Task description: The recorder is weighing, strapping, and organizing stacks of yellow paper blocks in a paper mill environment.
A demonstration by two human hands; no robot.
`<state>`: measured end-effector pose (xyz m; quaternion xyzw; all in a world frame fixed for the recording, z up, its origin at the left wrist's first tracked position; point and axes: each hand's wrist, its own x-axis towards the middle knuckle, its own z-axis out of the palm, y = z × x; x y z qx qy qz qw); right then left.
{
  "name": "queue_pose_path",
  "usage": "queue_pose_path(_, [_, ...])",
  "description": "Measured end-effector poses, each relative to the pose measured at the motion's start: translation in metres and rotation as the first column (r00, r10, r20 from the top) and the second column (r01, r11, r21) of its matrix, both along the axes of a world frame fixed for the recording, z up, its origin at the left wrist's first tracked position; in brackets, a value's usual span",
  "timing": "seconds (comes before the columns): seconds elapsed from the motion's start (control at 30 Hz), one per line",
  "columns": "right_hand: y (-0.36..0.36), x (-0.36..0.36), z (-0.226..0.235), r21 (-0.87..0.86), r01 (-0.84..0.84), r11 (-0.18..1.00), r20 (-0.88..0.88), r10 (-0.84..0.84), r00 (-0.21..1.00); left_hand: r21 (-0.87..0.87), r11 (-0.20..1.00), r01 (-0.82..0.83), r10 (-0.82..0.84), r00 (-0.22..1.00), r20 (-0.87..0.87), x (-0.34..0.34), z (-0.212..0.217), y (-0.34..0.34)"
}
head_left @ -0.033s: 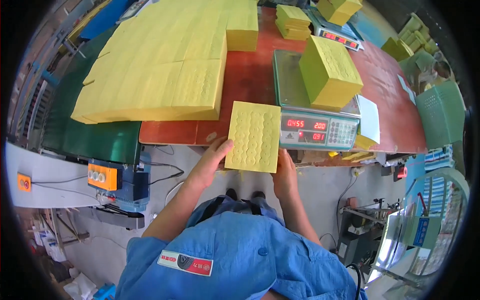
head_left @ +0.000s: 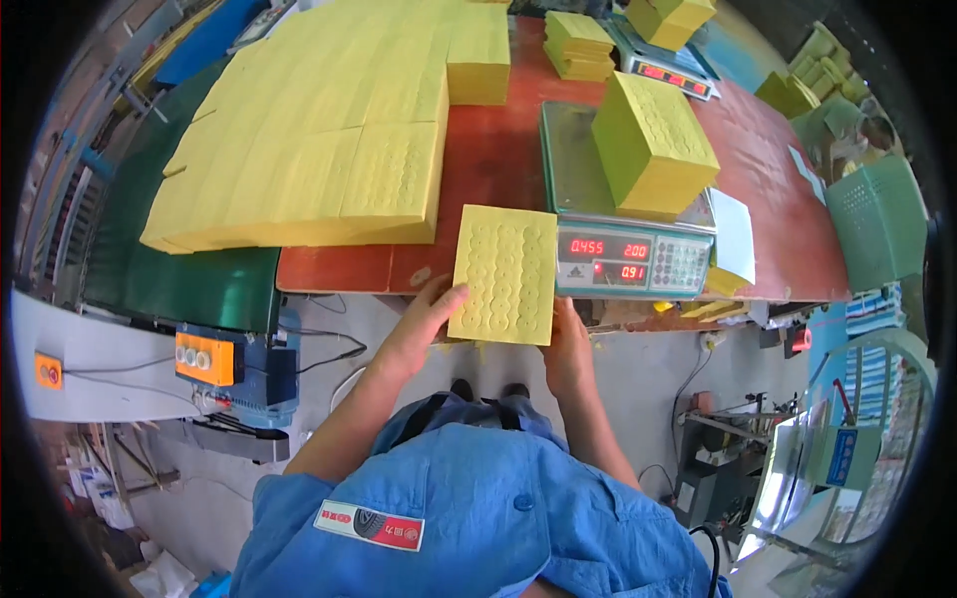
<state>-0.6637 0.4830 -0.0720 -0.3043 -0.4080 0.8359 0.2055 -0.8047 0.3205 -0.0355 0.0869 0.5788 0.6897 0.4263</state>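
Head view is showing the left hand (head_left: 414,334) and right hand (head_left: 568,349) gripping a yellow perforated sheet (head_left: 504,274) at the red table's (head_left: 498,159) near edge beside the scale (head_left: 623,229), where keeping it flat and evenly supported seems wise.

your right hand (head_left: 568,349) hides its fingers under the yellow sheet (head_left: 504,274); the stack (head_left: 653,145) covers much of the scale's pan (head_left: 570,159).
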Motion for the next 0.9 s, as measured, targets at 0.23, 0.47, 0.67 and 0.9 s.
queue_pose_path(0.23, [-0.001, 0.004, 0.001, 0.067, -0.155, 0.986, 0.068, 0.151, 0.986, 0.094, 0.99, 0.105, -0.109, 0.993, 0.042, -0.004, -0.006, -0.002])
queue_pose_path(0.47, [-0.009, 0.013, 0.044, 0.243, -0.273, 0.931, 0.078, 0.261, 0.962, 0.158, 0.987, 0.032, -0.029, 0.999, -0.021, 0.008, 0.003, -0.014])
queue_pose_path(0.67, [0.01, 0.011, 0.095, 0.303, -0.438, 0.846, -0.061, 0.475, 0.878, 0.079, 0.992, -0.099, 0.113, 0.973, -0.2, 0.025, 0.062, -0.022])
queue_pose_path(0.9, [0.126, 0.007, 0.21, 0.565, -0.183, 0.805, -0.053, 0.257, 0.965, 0.238, 0.969, 0.058, 0.08, 0.843, -0.532, 0.003, 0.172, 0.116])
